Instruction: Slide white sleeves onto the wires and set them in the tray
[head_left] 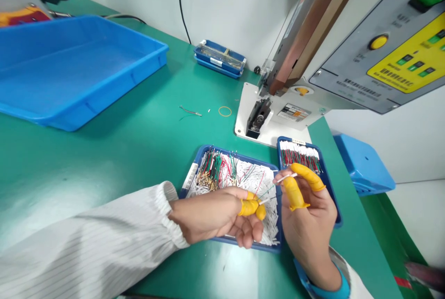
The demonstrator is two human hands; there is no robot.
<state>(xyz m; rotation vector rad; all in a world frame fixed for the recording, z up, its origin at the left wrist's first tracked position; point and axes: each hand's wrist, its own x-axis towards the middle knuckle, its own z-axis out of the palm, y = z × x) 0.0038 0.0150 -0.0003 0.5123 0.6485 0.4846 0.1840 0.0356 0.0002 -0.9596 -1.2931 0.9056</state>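
Observation:
My left hand [225, 215], with yellow finger cots on some fingers, pinches a few thin wires [266, 193] in red, green and dark. A small white sleeve sits on one wire by those fingertips. My right hand [308, 208], also in yellow cots, pinches a slim white tube [288, 177] between thumb and forefinger, close to the wires' far ends. Whether tube and wires touch I cannot tell. Beneath both hands lies a blue tray [193, 169] of many white tubes [273, 225] and a bundle of coloured wires with gold-coloured terminals [212, 169].
A second blue tray [333, 197] with sleeved wires lies right. Behind it stands a grey press machine [295, 118]. A large blue bin [114, 99] is at left, small stacked trays [219, 60] at the back. A loose wire [191, 111] and rubber band [225, 111] lie on the green table.

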